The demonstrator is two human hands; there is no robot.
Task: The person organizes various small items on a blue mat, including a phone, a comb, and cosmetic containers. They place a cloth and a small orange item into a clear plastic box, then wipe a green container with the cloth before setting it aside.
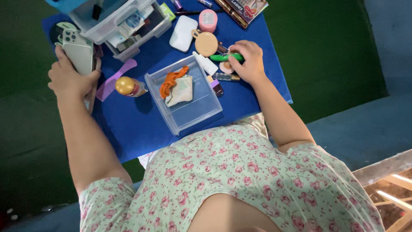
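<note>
Head view: a slim green tool [226,57] is pinched in the closed grip of the right hand [248,62], above small round cosmetic pieces on the blue tabletop [133,124], while a pale, smooth phone [78,50] is clasped in the left hand [68,77] at the tabletop's far left edge. Between the hands a clear rectangular plastic tray [195,107] is seen, with an orange band [171,79] and a crumpled cream cloth [180,90] inside, and a gold-capped bottle [130,87] lies just beside it.

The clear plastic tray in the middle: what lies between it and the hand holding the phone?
In the head view, between the clear tray and the left hand holding the phone lie a gold-capped bottle and a purple comb on the blue cloth.
</note>
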